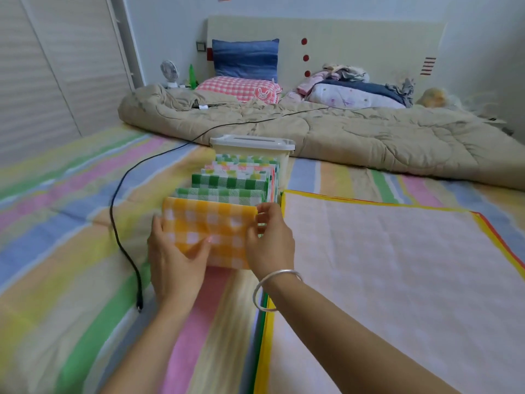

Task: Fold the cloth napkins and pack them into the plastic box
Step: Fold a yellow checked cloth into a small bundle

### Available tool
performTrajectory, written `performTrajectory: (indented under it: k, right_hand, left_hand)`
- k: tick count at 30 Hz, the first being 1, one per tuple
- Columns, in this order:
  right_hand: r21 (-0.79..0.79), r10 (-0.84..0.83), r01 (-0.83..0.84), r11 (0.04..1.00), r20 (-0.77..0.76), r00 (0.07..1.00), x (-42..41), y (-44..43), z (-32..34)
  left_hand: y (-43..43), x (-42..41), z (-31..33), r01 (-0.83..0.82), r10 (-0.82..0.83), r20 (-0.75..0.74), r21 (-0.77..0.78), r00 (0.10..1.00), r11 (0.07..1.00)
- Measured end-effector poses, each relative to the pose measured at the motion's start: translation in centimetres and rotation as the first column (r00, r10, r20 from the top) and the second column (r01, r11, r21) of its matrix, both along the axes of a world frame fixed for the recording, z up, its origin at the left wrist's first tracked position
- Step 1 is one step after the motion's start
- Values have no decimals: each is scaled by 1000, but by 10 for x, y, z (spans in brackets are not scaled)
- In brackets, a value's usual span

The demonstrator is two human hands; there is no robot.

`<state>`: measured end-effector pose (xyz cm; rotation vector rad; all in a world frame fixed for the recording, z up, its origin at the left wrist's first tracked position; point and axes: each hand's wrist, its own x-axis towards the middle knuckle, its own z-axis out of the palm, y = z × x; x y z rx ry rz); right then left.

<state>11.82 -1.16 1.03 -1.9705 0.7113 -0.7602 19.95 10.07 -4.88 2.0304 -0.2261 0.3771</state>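
folding well under way, a pile left to do

both hands clamp one folded yellow napkin (210,223): the left hand (173,260) grips its left edge, the right hand (270,240) pinches its right edge. it stands at the near end of a row of folded napkins (230,183) that runs up to the plastic box (252,146). i cannot tell whether any sit inside the box. just to the right lies a flat pile of unfolded napkins (383,251), so i judge that much folding remains.

the work happens on a bed with a striped sheet (71,209). a black cable (119,223) trails across it. beyond lie a beige quilt (341,132), pillows (244,58), a small fan (169,72) and a pale headboard (355,44).
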Motion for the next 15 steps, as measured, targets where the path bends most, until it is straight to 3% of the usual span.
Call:
performTrajectory:
  k: [5, 10, 15]
  right_hand:
    - [-163, -139, 129, 978, -53, 989, 40, -22, -6]
    - [-16, -204, 204, 979, -140, 969, 56, -51, -11]
    - [47, -179, 186, 981, -123, 976, 64, -69, -16]
  left_hand:
    - [-25, 35, -3, 21, -20, -16, 37, 1000, 999]
    - [-46, 55, -8, 89, -87, -34, 64, 996, 994]
    - [-55, 69, -11, 143, -142, -14, 76, 990, 987]
